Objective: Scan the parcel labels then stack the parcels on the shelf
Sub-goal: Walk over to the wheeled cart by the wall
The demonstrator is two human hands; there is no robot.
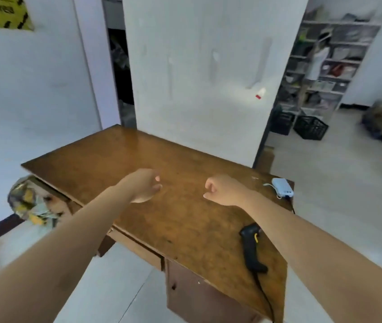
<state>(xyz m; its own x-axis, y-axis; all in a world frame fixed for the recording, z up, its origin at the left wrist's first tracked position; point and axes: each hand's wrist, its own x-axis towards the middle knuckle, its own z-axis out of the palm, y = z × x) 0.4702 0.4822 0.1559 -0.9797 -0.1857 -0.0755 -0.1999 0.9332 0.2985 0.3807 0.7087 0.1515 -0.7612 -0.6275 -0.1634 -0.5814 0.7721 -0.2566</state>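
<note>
**Hands empty, scanner waiting on the near right**

Nearest, the black scanner point(251, 248) lay on the desk point(138, 159) at its near right edge, cable trailing off. Beyond it, the left hand point(143, 185) and right hand point(223, 191) hovered above the wood, fingers curled in, gripping nothing. No parcel showed on the desk. A crumpled bundle point(33, 203), possibly parcels, sat low on the left, with blurred shelves point(325, 66) far right. Best taken right-handed by the handle, cable kept free.

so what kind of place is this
Most likely a parcel stockroom or small depot: a handheld barcode scanner lies on the wooden desk, open shelving at the back right is packed with bagged goods, and black plastic crates sit on the floor beside it.
</note>
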